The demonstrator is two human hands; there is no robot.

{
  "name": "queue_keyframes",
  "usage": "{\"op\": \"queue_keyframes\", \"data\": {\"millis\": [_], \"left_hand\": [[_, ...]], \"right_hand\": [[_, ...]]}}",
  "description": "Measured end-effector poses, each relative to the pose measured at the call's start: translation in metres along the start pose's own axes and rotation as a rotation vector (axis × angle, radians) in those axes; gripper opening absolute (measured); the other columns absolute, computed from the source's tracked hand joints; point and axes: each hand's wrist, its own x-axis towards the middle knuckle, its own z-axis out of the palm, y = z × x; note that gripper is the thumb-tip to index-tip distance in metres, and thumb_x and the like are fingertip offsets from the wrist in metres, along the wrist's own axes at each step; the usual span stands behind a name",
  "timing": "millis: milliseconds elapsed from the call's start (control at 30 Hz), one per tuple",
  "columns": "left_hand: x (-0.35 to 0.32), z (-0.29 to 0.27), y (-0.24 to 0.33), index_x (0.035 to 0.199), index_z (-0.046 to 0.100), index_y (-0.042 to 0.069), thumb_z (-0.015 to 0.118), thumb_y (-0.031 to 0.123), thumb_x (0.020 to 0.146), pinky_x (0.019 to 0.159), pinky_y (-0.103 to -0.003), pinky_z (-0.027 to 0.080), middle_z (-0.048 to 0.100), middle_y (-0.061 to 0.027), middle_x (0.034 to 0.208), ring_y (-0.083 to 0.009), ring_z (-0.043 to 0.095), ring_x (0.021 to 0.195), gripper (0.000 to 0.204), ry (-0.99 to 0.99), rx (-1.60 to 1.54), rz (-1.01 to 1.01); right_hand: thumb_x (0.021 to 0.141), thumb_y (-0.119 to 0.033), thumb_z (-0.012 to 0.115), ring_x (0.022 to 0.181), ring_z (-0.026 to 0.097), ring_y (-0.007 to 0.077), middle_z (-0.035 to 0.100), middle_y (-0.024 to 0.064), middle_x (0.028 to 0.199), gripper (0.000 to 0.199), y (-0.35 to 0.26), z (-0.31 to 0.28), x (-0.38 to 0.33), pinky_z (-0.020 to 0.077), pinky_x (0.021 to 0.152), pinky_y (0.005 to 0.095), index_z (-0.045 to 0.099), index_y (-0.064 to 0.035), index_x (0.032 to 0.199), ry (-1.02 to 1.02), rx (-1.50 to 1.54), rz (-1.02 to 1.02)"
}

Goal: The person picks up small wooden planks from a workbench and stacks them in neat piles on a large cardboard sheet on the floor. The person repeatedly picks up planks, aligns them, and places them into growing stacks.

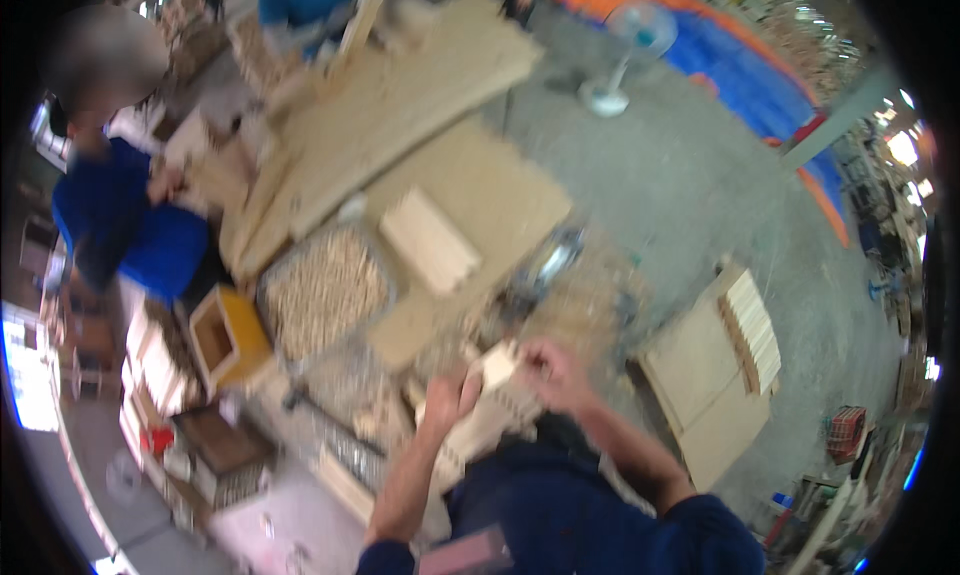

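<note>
The picture is blurred by motion. My left hand (pixel 447 403) and my right hand (pixel 550 370) both grip a pale wooden piece (pixel 497 395) held close above my lap. The left hand closes on its lower left side, the right hand on its upper right corner. Just beyond the hands lies a low wooden work surface (pixel 470 190) with a small stack of flat boards (pixel 428 240) on it. A round basin of small wooden bits (pixel 322 290) sits left of that.
A yellow box (pixel 228 337) stands by the basin. A person in blue (pixel 120 225) works at the left, another person in blue (pixel 300 0) at the top. Long boards (pixel 380 105) lie behind. A white fan (pixel 625 50) and a blue tarp (pixel 740 70) are farther back. Stacked panels (pixel 725 375) lie on the floor, right.
</note>
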Motion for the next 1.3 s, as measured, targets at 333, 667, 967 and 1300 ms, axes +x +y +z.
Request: {"op": "queue_keyframes", "data": {"millis": [333, 667, 967, 1300], "left_hand": [[-0.026, 0.007, 0.021, 0.105, 0.070, -0.004, 0.059, 0.038, 0.099, 0.073, -0.045, 0.051, 0.069, -0.0229, 0.085, -0.0323, 0.067, 0.079, 0.044, 0.037, 0.016, -0.510], [-0.039, -0.021, 0.026, 0.111, 0.069, -0.003, 0.052, 0.040, 0.101, 0.072, -0.046, 0.051, 0.070, -0.0250, 0.090, -0.0352, 0.066, 0.080, 0.047, 0.120, 0.206, -0.305], [-0.031, -0.005, 0.031, 0.111, 0.071, 0.001, 0.056, 0.043, 0.098, 0.074, -0.046, 0.051, 0.070, -0.0252, 0.089, -0.0386, 0.066, 0.080, 0.046, -0.070, 0.240, -0.230], [-0.005, 0.004, 0.037, 0.111, 0.074, 0.014, 0.063, 0.060, 0.088, 0.075, -0.046, 0.055, 0.072, -0.0215, 0.088, -0.0398, 0.070, 0.087, 0.053, -0.283, 0.301, -0.141]], "right_hand": [[0.087, -0.037, 0.075, 0.106, 0.061, 0.0269, 0.061, 0.0165, 0.120, 0.062, 0.152, -0.064, -0.015, 0.0507, 0.089, 0.0380, 0.053, -0.0035, 0.135, 0.106, -0.757, 0.458], [0.083, -0.033, 0.075, 0.122, 0.053, 0.0412, 0.058, 0.0233, 0.126, 0.059, 0.193, -0.019, 0.002, 0.0477, 0.098, 0.0500, 0.054, -0.0036, 0.129, 0.165, -0.996, 0.528], [0.094, -0.031, 0.067, 0.090, 0.070, 0.0237, 0.073, 0.0090, 0.105, 0.035, 0.176, -0.053, 0.000, 0.0551, 0.081, 0.0372, 0.070, -0.0070, 0.118, 0.054, 0.499, 0.646], [0.101, -0.039, 0.059, 0.098, 0.059, 0.0120, 0.069, 0.0032, 0.110, 0.039, 0.066, -0.039, -0.003, 0.0470, 0.087, 0.0296, 0.067, -0.0089, 0.125, 0.045, 0.202, 0.557]]}}
